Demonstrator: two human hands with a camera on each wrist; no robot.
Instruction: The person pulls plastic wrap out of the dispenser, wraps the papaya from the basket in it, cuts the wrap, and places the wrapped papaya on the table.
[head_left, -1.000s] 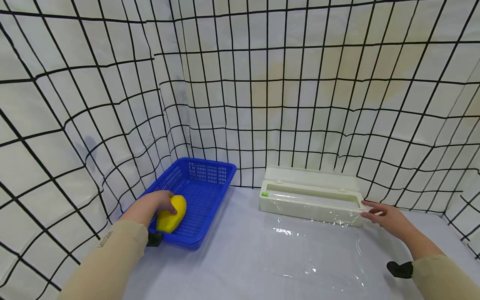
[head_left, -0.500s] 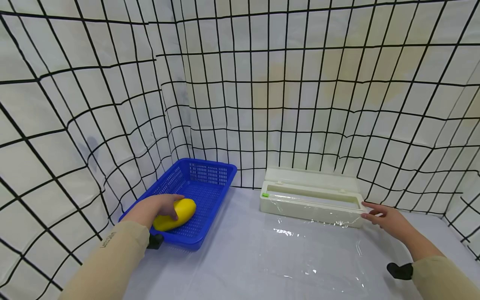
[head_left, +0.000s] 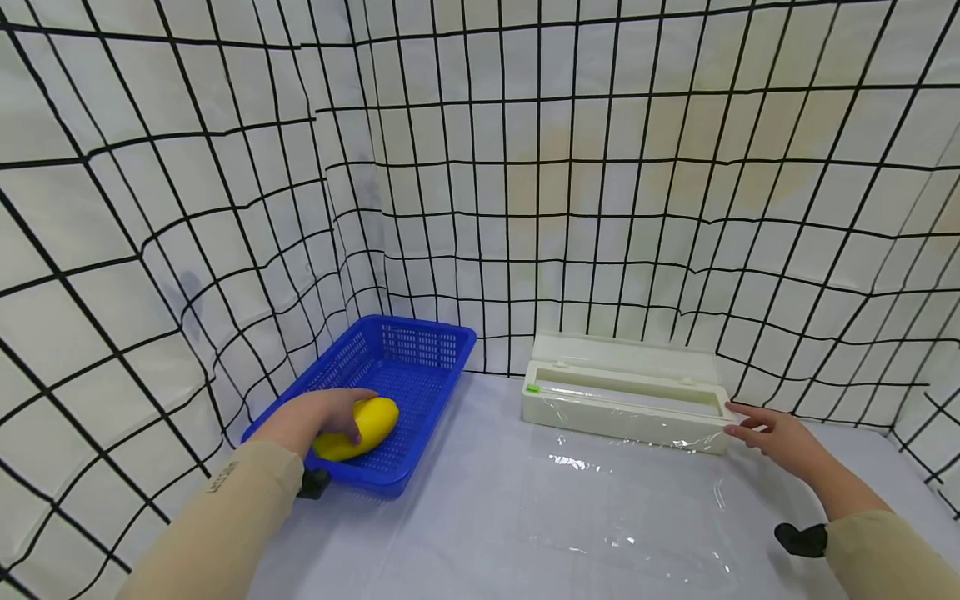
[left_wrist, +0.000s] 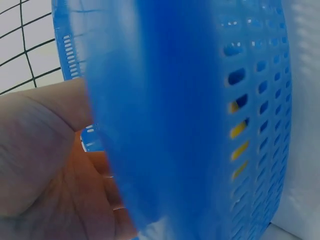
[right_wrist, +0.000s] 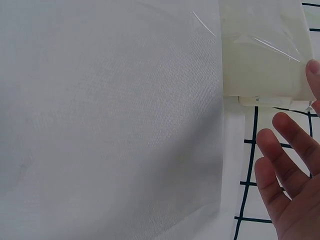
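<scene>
In the head view a smooth yellow mango-shaped fruit lies in the near end of the blue plastic basket. My left hand reaches over the basket's left side and holds the fruit between thumb and fingers. The basket wall hides most of that grip in the left wrist view; yellow shows through its slots. My right hand touches the right end of a white cling film dispenser, whose lid is up. Its fingers are spread and loosely bent, seen in the right wrist view.
Clear film runs from the dispenser's front over the white table. A green slider sits at the dispenser's left end. White cloth walls with a black grid enclose the back and sides.
The fruit has turned in my left hand, from pointing away to lying more across the basket, its end now further right. My right hand and the dispenser have stayed put.
</scene>
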